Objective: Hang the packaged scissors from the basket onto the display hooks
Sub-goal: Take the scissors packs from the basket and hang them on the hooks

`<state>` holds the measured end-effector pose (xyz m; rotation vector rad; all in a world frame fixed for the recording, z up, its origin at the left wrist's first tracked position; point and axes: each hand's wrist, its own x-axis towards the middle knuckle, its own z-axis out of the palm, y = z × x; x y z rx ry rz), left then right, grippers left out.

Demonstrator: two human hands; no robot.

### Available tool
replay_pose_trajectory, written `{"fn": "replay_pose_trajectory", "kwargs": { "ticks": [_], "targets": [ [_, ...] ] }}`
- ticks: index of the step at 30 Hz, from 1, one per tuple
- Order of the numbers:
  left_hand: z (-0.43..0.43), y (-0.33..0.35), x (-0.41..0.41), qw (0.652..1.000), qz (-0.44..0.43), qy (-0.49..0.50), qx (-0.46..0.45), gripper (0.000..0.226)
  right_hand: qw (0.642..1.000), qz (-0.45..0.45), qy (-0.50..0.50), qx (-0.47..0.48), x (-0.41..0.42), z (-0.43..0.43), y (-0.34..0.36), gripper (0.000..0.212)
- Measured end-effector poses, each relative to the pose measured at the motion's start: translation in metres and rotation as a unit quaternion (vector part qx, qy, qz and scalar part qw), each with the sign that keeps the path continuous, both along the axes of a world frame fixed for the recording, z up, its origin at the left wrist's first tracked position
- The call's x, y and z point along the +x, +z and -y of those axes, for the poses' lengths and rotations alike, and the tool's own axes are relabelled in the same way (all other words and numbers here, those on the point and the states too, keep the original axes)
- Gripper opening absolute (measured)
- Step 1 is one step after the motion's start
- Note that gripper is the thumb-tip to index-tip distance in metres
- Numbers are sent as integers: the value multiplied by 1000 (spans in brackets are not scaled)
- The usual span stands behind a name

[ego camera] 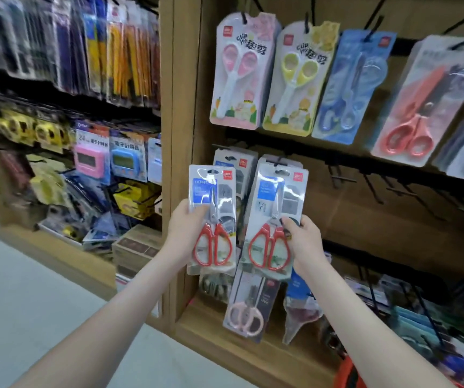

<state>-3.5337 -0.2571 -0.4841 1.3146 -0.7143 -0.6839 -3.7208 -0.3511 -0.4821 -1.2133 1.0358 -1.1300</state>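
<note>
My left hand [182, 231] grips a pack of red-handled scissors [212, 219] by its left edge, held upright in front of the wooden display. My right hand [303, 242] grips a second, matching pack of red-handled scissors [275, 217] by its right edge. Both packs are raised to the middle row, where grey scissor packs [232, 169] hang behind them. Bare black display hooks [343, 179] stick out to the right on that row. An orange basket [347, 373] shows only as an edge at the bottom, beside my right forearm.
The top row carries pink [238, 71], yellow [298, 77], blue [351, 88] and coral [421, 105] scissor packs. A pink-handled pack [249, 309] hangs on the lower row. To the left, another shelf holds pens, timers and boxes; grey floor lies at lower left.
</note>
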Motion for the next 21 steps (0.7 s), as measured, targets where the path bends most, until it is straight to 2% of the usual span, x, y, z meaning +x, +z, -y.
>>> {"fn": "replay_pose_trajectory", "kwargs": {
  "ticks": [5, 11, 17, 21],
  "targets": [
    [26, -6, 2, 1000, 3, -29, 7, 19, 999, -34, -22, -13, 10, 21, -7, 6],
    [53, -12, 10, 1000, 15, -4, -7, 19, 996, -68, -35, -36, 22, 45, -17, 11],
    [69, -9, 18, 997, -22, -14, -69, 24, 997, -69, -23, -37, 26, 56, -25, 19],
    [82, -10, 25, 998, -16, -15, -59, 24, 997, -62, -15, -40, 24, 60, -29, 23]
  ]
}}
